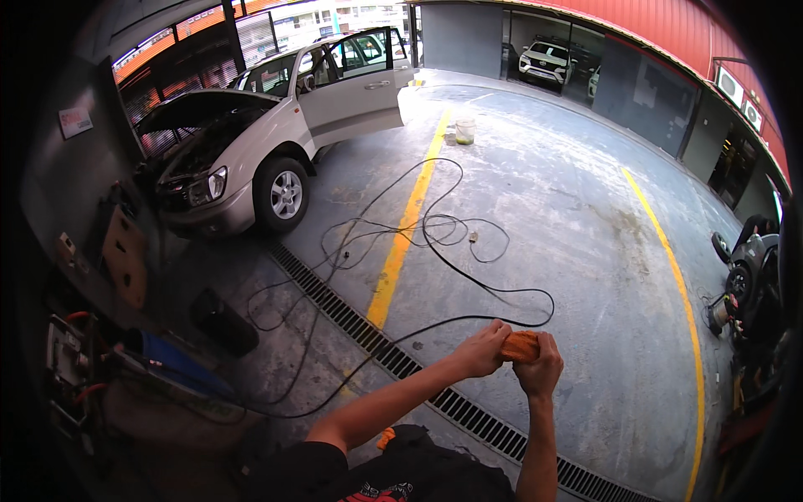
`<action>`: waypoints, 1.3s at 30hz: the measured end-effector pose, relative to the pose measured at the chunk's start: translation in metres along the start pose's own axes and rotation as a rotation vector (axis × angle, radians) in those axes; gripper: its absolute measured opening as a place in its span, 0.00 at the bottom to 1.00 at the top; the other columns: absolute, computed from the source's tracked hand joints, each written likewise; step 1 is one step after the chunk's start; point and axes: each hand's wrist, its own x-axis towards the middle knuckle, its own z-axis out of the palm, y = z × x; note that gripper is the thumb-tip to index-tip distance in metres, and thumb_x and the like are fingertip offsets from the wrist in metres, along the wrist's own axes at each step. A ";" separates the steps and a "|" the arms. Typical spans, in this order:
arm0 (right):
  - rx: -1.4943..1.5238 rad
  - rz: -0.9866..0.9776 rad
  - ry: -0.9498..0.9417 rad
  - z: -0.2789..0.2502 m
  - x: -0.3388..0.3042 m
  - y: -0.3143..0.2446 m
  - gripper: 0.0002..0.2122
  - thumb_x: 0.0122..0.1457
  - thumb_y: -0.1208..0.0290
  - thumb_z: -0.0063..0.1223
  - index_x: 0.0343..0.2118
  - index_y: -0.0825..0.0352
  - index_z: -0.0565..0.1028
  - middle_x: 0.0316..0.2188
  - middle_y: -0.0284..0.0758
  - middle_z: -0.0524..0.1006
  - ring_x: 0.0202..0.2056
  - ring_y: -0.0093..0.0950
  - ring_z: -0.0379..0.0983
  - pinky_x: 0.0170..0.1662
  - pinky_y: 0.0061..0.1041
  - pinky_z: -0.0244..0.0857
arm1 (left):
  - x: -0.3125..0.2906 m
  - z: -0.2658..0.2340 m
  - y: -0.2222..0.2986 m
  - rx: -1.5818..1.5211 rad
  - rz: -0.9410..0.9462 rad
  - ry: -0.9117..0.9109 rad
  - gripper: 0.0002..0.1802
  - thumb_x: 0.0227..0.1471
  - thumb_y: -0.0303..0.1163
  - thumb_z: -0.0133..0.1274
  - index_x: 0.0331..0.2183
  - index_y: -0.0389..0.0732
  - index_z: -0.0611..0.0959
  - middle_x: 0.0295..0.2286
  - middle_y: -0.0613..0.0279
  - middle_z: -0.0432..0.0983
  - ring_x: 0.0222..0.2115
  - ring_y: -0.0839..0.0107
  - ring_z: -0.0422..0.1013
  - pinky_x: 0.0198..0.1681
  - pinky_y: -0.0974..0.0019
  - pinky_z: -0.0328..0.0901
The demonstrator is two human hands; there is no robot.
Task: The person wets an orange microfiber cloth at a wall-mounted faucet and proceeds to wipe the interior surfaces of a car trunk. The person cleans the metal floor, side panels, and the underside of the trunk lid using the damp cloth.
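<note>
Gripping a crumpled orange cloth point(521, 345) between them, the left hand point(483, 350) and right hand point(539, 368) are clenched on it, near the middle over the grey concrete floor point(569, 217). Black cables point(418, 230) are looped farther off; a silver car with raised bonnet point(251, 142) is parked far left.

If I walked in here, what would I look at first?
Probably the silver car at the upper left, with its bonnet up and a door wide open. Next, the black hoses tangled across the yellow line in the middle of the concrete floor. Close up at the bottom, the left hand and the right hand both grip an orange cloth.
</note>
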 end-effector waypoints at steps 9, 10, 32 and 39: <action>0.913 0.373 -0.184 0.041 -0.017 0.005 0.21 0.51 0.86 0.56 0.50 0.68 0.70 0.43 0.33 0.78 0.46 0.23 0.77 0.52 0.24 0.71 | -0.022 0.022 -0.007 -0.717 0.060 0.132 0.52 0.41 0.33 0.78 0.63 0.40 0.67 0.56 0.59 0.71 0.58 0.65 0.69 0.62 0.59 0.65; 0.959 0.378 -0.200 0.042 -0.018 0.007 0.21 0.52 0.86 0.57 0.50 0.68 0.70 0.43 0.32 0.78 0.46 0.23 0.77 0.52 0.24 0.72 | -0.025 0.018 -0.004 -0.740 0.016 0.106 0.50 0.40 0.32 0.78 0.62 0.41 0.69 0.55 0.59 0.73 0.57 0.65 0.71 0.61 0.59 0.67; 1.567 0.534 -1.078 0.039 -0.049 0.100 0.49 0.53 0.37 0.69 0.64 0.76 0.66 0.59 0.50 0.73 0.53 0.37 0.77 0.51 0.35 0.78 | 0.041 -0.020 -0.005 0.434 1.096 -0.052 0.23 0.54 0.30 0.60 0.50 0.42 0.72 0.38 0.59 0.72 0.40 0.62 0.76 0.32 0.61 0.80; 1.034 0.708 -0.958 0.043 -0.024 0.078 0.19 0.52 0.63 0.75 0.40 0.65 0.76 0.30 0.26 0.75 0.31 0.22 0.72 0.33 0.25 0.65 | 0.049 0.000 -0.052 0.498 0.910 -0.178 0.15 0.54 0.31 0.59 0.42 0.36 0.76 0.33 0.55 0.79 0.36 0.57 0.81 0.33 0.57 0.78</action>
